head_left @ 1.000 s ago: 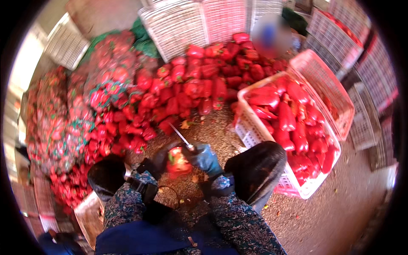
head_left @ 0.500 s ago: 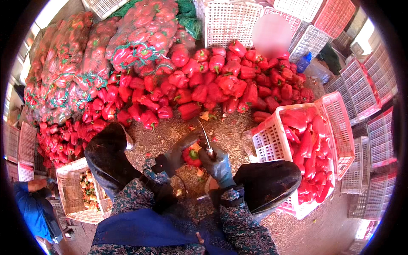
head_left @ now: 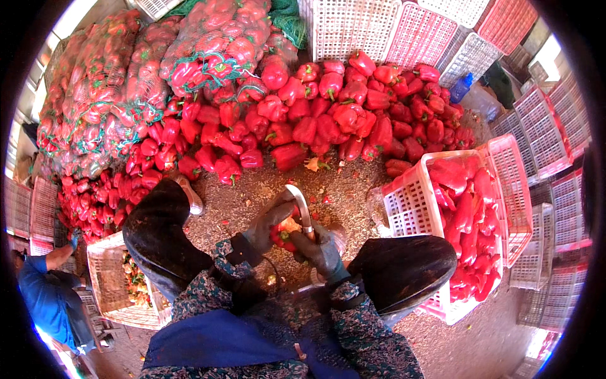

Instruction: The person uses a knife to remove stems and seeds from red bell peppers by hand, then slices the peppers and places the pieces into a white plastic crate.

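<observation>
My left hand, in a grey glove, grips a red bell pepper held between my knees. My right hand, also gloved, holds a curved knife whose blade arcs up over the pepper. The pepper is mostly hidden by both gloves. A big heap of red peppers lies on the ground just beyond my hands.
A pink and white crate of cut pepper pieces stands at my right knee. A basket with scraps sits at the left, beside a person in blue. Net sacks of peppers are piled at the far left, with empty crates behind.
The view has swung, so the heap and crate sit differently in frame. The knife blade has turned from pointing straight up to curving over the pepper, and both hands have closed in on it.
</observation>
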A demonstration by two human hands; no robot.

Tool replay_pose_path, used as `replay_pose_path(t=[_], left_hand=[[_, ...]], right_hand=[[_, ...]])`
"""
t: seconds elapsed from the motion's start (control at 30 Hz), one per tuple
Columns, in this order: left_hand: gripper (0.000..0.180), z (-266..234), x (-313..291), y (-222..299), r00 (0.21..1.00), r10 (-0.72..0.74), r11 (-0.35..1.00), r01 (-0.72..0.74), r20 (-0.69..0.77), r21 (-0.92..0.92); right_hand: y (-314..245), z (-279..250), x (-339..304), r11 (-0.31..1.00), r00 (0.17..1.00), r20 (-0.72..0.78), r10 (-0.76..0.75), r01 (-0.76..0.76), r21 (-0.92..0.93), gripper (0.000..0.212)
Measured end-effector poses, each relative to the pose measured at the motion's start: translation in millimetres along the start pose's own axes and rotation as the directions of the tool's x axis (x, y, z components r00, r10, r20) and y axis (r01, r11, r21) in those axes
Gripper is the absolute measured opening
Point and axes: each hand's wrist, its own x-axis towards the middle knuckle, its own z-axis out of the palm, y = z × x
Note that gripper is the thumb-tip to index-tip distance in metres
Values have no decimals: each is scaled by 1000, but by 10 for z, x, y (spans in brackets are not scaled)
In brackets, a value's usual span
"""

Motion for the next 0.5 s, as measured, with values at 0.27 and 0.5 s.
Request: replay_pose_path(t=[0.27, 0.5], left_hand=[[53, -5, -202, -98, 998, -54, 991, 51, 20, 121], [55, -31, -169, -73, 988, -146, 989, 146, -57, -18]], right_hand=[[80, -112, -7, 991, 973, 194, 128, -117, -70, 15], [480, -218, 174, 845, 876, 469, 115, -335, 418, 32]])
